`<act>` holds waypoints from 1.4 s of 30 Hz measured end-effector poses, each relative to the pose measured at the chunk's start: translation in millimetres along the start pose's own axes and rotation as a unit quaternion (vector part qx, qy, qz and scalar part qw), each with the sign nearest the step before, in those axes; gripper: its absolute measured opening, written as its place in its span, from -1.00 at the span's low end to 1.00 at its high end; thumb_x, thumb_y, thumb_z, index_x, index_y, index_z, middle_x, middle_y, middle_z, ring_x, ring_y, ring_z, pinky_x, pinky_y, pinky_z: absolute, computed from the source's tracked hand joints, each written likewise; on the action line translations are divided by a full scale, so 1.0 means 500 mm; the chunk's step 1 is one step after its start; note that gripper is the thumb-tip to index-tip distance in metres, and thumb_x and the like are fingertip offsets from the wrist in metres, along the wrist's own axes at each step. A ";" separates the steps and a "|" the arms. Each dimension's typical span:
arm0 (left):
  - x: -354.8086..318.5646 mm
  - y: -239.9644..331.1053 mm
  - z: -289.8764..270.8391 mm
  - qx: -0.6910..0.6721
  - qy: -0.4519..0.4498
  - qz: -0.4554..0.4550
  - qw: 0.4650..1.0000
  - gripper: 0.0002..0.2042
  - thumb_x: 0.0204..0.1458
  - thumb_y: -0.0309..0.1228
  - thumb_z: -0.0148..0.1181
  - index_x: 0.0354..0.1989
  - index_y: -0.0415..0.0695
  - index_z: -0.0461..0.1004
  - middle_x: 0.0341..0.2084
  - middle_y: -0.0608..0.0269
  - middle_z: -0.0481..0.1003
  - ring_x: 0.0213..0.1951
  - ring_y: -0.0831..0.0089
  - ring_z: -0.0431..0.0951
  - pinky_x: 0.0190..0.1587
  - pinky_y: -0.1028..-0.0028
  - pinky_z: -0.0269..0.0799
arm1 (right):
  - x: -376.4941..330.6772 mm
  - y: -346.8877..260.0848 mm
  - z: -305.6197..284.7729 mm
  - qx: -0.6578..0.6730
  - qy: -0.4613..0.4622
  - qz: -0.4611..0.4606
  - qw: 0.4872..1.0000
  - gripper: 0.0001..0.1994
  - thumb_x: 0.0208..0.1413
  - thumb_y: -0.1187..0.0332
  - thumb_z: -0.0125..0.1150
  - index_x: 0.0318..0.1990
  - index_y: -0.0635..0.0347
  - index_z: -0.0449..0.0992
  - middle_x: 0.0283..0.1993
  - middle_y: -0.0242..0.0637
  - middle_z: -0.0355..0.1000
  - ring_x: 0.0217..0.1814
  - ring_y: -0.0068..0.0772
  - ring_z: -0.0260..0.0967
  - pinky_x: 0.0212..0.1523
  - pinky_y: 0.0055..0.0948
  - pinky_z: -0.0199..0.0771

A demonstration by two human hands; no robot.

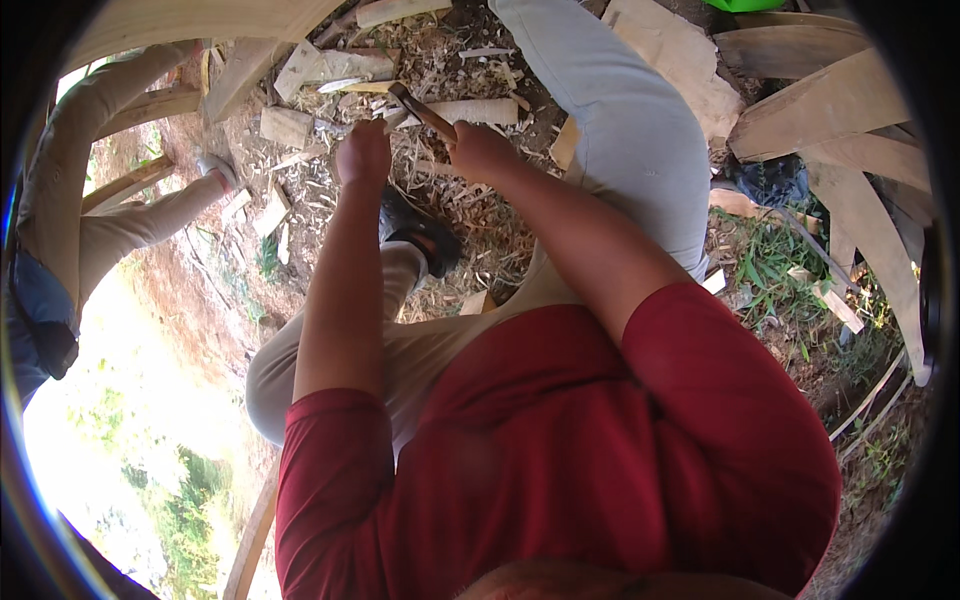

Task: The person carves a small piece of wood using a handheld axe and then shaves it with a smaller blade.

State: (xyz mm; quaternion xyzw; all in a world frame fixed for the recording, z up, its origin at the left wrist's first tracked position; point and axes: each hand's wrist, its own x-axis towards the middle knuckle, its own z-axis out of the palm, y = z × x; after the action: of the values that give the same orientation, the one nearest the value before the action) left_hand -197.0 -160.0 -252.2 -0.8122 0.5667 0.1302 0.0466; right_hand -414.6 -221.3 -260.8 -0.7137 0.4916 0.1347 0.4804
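My right hand [483, 155] is wrapped round the handle of a wooden-handled tool with a small dark head [428, 112]. The tool points up and to the left, toward the space above my left hand [363, 155]. That hand is closed in a fist, a short gap from the tool. What it grips is too small and too hidden to name. Beyond both hands, pale wood blocks [350, 66] and a longer wood piece [470, 112] lie among shavings on the ground. My dark sandal [425, 235] rests below the hands.
Large curved wood pieces [820, 110] are stacked at the right, beside a dark plastic bag [770, 183] and grass. A broad wood slab [680, 60] lies past my right leg [640, 150]. Another person's legs [135, 215] are at the left, near wooden beams [150, 108].
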 end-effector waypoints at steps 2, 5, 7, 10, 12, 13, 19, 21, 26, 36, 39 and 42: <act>-0.003 -0.005 0.007 0.007 -0.001 0.008 1.000 -0.79 0.27 -0.31 0.11 -0.09 0.09 0.69 -0.17 0.04 0.67 -0.15 -0.06 0.73 -0.10 0.04 0.68 | -0.006 -0.020 -0.005 0.017 0.031 -0.034 0.999 -0.67 0.32 0.17 0.18 0.08 0.18 0.51 -0.05 -0.04 0.63 0.05 0.06 0.62 0.05 0.08 0.59; -0.005 -0.016 0.016 -0.005 0.007 0.010 1.000 -0.79 0.27 -0.31 0.11 -0.08 0.10 0.69 -0.19 0.05 0.67 -0.15 -0.05 0.73 -0.11 0.03 0.68 | -0.006 -0.024 -0.008 0.004 0.042 -0.054 0.998 -0.69 0.32 0.18 0.17 0.05 0.19 0.51 -0.11 -0.04 0.64 -0.01 0.08 0.63 0.01 0.09 0.59; -0.001 -0.020 0.020 -0.016 0.000 -0.003 1.000 -0.80 0.28 -0.30 0.11 -0.08 0.10 0.69 -0.20 0.06 0.68 -0.15 -0.05 0.73 -0.11 0.04 0.69 | -0.004 -0.013 -0.005 -0.009 0.027 -0.052 0.998 -0.69 0.32 0.18 0.16 0.05 0.20 0.50 -0.15 -0.02 0.64 -0.05 0.11 0.64 -0.01 0.10 0.59; -0.008 -0.004 0.003 0.008 -0.003 0.000 1.000 -0.79 0.29 -0.30 0.10 -0.07 0.09 0.69 -0.18 0.06 0.68 -0.15 -0.02 0.73 -0.07 0.06 0.68 | -0.003 0.010 -0.001 -0.002 0.020 -0.039 0.999 -0.68 0.33 0.18 0.16 0.06 0.21 0.49 -0.17 0.03 0.63 -0.08 0.14 0.64 -0.03 0.10 0.60; 0.003 0.001 -0.010 0.011 -0.023 -0.007 1.000 -0.80 0.26 -0.28 0.15 -0.09 0.05 0.69 -0.17 0.05 0.68 -0.13 -0.02 0.73 -0.05 0.09 0.68 | -0.007 -0.010 -0.001 0.024 0.051 -0.032 0.998 -0.68 0.33 0.19 0.17 0.07 0.22 0.47 -0.18 0.04 0.63 -0.10 0.15 0.64 -0.03 0.10 0.60; 0.012 -0.014 -0.002 0.011 -0.025 0.005 1.000 -0.80 0.25 -0.26 0.18 -0.10 0.04 0.69 -0.17 0.05 0.68 -0.12 -0.02 0.73 -0.05 0.09 0.68 | -0.015 -0.024 -0.005 0.031 0.059 -0.052 0.996 -0.68 0.33 0.19 0.17 0.07 0.23 0.48 -0.17 0.05 0.63 -0.10 0.15 0.64 -0.03 0.10 0.59; 0.071 -0.032 -0.008 0.070 -0.050 0.042 0.995 -0.79 0.19 -0.23 0.26 -0.16 -0.06 0.69 -0.19 0.00 0.70 -0.09 -0.01 0.73 0.00 0.08 0.67 | -0.029 -0.077 -0.086 0.039 0.085 -0.104 0.990 -0.67 0.32 0.19 0.18 0.07 0.24 0.47 -0.17 0.06 0.63 -0.09 0.13 0.64 -0.02 0.10 0.59; 0.068 -0.021 -0.015 0.069 -0.072 -0.001 0.995 -0.73 0.16 -0.14 0.31 -0.07 0.01 0.69 -0.15 0.06 0.69 -0.05 0.05 0.71 0.06 0.12 0.63 | -0.033 -0.074 -0.088 0.038 0.074 -0.089 0.993 -0.66 0.31 0.19 0.18 0.07 0.25 0.47 -0.17 0.07 0.63 -0.08 0.13 0.64 -0.02 0.10 0.59; 0.087 -0.037 -0.014 0.045 -0.088 -0.014 0.995 -0.68 0.14 -0.08 0.35 -0.03 0.04 0.70 -0.11 0.09 0.70 -0.01 0.08 0.70 0.11 0.14 0.61 | -0.022 -0.019 -0.019 -0.019 0.044 -0.088 0.995 -0.68 0.31 0.20 0.19 0.04 0.24 0.47 -0.21 0.06 0.62 -0.11 0.13 0.64 -0.05 0.09 0.60; 0.077 -0.035 -0.039 0.001 -0.096 -0.044 0.994 -0.69 0.14 -0.11 0.36 -0.05 0.02 0.71 -0.07 0.08 0.70 0.03 0.03 0.69 0.11 0.12 0.61 | -0.013 -0.061 -0.047 0.033 0.054 -0.090 0.994 -0.66 0.33 0.16 0.15 0.06 0.23 0.47 -0.16 0.03 0.64 -0.07 0.15 0.64 -0.02 0.10 0.60; 0.086 -0.038 -0.034 0.019 -0.095 -0.042 0.994 -0.69 0.14 -0.09 0.36 -0.04 0.03 0.71 -0.06 0.08 0.70 0.02 0.05 0.69 0.11 0.13 0.62 | 0.005 -0.030 -0.006 -0.002 0.043 -0.085 0.995 -0.68 0.33 0.15 0.15 0.02 0.21 0.46 -0.20 0.03 0.62 -0.11 0.18 0.62 -0.06 0.12 0.58; 0.080 -0.037 -0.035 -0.013 -0.094 -0.058 0.994 -0.68 0.13 -0.07 0.36 -0.03 0.06 0.72 -0.06 0.08 0.70 0.02 0.05 0.69 0.11 0.13 0.61 | 0.001 -0.024 0.005 0.009 0.082 -0.111 0.990 -0.70 0.33 0.15 0.16 -0.04 0.23 0.44 -0.28 0.06 0.59 -0.19 0.22 0.60 -0.14 0.15 0.56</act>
State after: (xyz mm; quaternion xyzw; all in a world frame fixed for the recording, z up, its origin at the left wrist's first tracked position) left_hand -164.1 -193.7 -247.5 -0.8285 0.5097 0.2109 0.0966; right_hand -403.8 -219.0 -255.8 -0.7681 0.4486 0.0174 0.4566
